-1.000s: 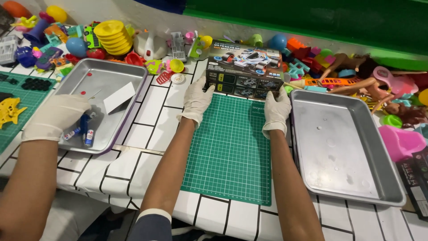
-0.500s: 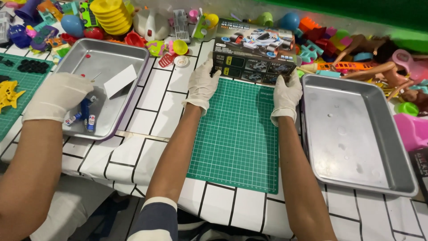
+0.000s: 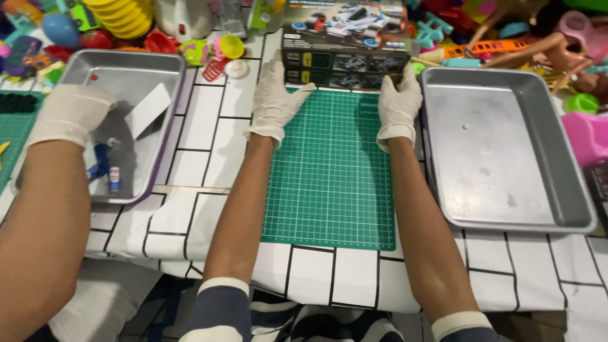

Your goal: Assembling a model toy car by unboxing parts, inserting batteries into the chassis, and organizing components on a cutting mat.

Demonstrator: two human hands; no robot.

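A black toy car box (image 3: 345, 44) stands at the far end of a green cutting mat (image 3: 329, 183). Both my hands wear white gloves. My left hand (image 3: 275, 95) grips the box's near left corner, thumb spread toward the mat. My right hand (image 3: 399, 104) holds the near right corner. Both forearms lie over the mat's two sides. The box's top is cut off by the frame edge.
A metal tray (image 3: 500, 139) sits right of the mat. Another metal tray (image 3: 136, 69) on the left holds a white card (image 3: 147, 111) and small blue parts (image 3: 104, 161), with another person's gloved hand (image 3: 66, 114) in it. Colourful toys (image 3: 126, 16) crowd the back edge.
The view has tilted down and moved closer, so the box now sits at the top edge. My hands stay on the box. The other person's hand remains in the left tray.
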